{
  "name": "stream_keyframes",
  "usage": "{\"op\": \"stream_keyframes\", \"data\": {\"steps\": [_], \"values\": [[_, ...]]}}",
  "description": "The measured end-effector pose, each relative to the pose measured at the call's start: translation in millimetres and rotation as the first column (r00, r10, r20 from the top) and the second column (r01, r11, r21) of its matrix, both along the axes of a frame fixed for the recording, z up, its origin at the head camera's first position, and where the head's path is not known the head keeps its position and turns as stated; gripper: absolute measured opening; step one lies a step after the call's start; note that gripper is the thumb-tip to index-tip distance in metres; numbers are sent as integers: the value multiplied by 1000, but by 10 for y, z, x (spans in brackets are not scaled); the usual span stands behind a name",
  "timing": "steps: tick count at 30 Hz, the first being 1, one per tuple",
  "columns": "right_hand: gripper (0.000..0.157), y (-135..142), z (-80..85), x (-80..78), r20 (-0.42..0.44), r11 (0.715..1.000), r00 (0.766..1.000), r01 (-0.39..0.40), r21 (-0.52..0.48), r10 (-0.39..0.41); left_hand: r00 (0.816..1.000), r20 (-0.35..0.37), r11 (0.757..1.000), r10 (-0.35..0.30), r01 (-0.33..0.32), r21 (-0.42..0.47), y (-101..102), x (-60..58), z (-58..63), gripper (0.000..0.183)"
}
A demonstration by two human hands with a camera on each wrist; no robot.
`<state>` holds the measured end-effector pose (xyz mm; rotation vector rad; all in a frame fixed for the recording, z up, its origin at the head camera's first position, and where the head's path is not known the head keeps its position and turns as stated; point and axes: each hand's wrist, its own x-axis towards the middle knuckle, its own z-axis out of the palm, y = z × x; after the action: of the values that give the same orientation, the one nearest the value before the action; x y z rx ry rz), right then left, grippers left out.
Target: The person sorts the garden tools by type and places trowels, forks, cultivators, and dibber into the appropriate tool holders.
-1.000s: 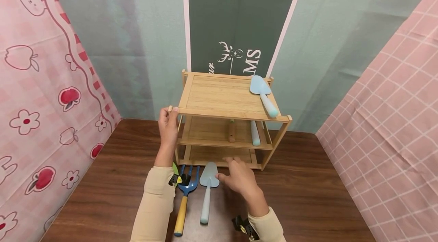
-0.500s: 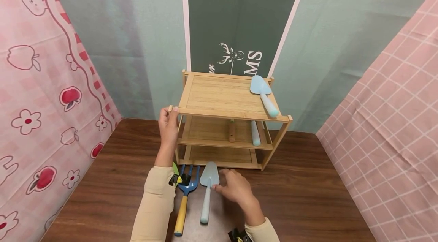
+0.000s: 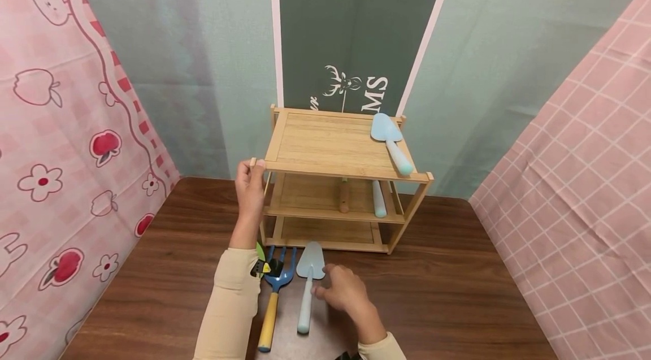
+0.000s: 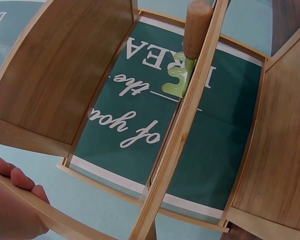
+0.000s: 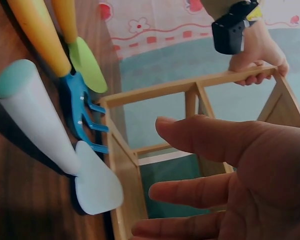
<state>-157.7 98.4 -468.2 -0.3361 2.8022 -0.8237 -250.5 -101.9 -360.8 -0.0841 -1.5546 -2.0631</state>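
Note:
My left hand (image 3: 250, 190) grips the front left corner of a three-tier wooden rack (image 3: 325, 142), thumb at the top edge. In the left wrist view its fingers (image 4: 20, 179) curl round the rack's edge. My right hand (image 3: 347, 292) hovers just right of a pale blue trowel (image 3: 305, 306), which lies on the table with its blade toward the rack. In the right wrist view the right hand's fingers (image 5: 190, 194) are spread, with nothing between them, apart from the trowel (image 5: 97, 182). A blue garden fork (image 3: 269, 317) with a yellow handle lies to the trowel's left.
Another pale blue trowel (image 3: 389, 137) lies on the top tier. The middle tier holds a wooden-handled tool (image 4: 197, 30) with a green head and a white handle (image 3: 379, 200). A green-bladed tool (image 5: 87, 65) lies beside the fork. Patterned cloths hang round the table (image 3: 447, 292).
My right hand has moved back toward me, from the rack's bottom tier to beside the trowel's handle. The left hand keeps its grip on the rack.

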Motion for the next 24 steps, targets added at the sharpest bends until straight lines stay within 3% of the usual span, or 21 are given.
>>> {"op": "stream_keyframes", "data": {"steps": [6, 11, 18, 24], "values": [[49, -43, -107, 59, 30, 1000, 999, 32, 1, -32, 1000, 4, 1000, 7, -7, -14, 6, 11, -2, 5], [44, -78, -208, 118, 43, 996, 997, 67, -56, -64, 1000, 10, 1000, 4, -4, -22, -1, 13, 2, 5], [33, -146, -392, 209, -2, 983, 994, 105, -148, -106, 1000, 3, 1000, 9, -9, -24, -10, 15, 9, 6], [26, -199, -523, 279, -55, 983, 987, 146, -113, -153, 1000, 7, 1000, 13, -13, -14, -1, 25, 21, 6]]}}
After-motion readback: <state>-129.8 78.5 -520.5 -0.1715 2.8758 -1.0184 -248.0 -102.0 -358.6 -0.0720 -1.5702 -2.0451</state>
